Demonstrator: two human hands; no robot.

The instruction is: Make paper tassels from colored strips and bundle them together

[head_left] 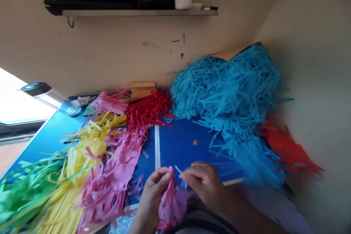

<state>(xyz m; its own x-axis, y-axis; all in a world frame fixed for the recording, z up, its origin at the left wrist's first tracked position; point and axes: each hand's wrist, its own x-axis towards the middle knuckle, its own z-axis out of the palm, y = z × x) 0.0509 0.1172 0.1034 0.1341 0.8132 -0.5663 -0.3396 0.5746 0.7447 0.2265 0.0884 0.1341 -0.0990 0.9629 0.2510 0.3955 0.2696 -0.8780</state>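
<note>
Near the table's front edge, my left hand (pixel 155 190) pinches the gathered top of a pink tissue paper tassel (pixel 173 206), whose fringe hangs down in front of my body. Just to the right, my right hand (pixel 204 182) has thumb and forefinger closed on a thin white strip (pixel 178 169), its tip pointing up toward the tassel's top. A faint pale strand hangs below those fingers. Left of my hands lies a pile of pink fringed paper (pixel 120 168), beside yellow fringed paper (pixel 87 146) and green fringed paper (pixel 33 186).
A large heap of blue fringed paper (pixel 227 87) covers the blue table's (pixel 181 142) right side. Red fringes lie at the back (pixel 149 108) and far right (pixel 290 146). A clear bottle (pixel 52 98) tilts at the left edge. A shelf (pixel 139 13) with dark items hangs above.
</note>
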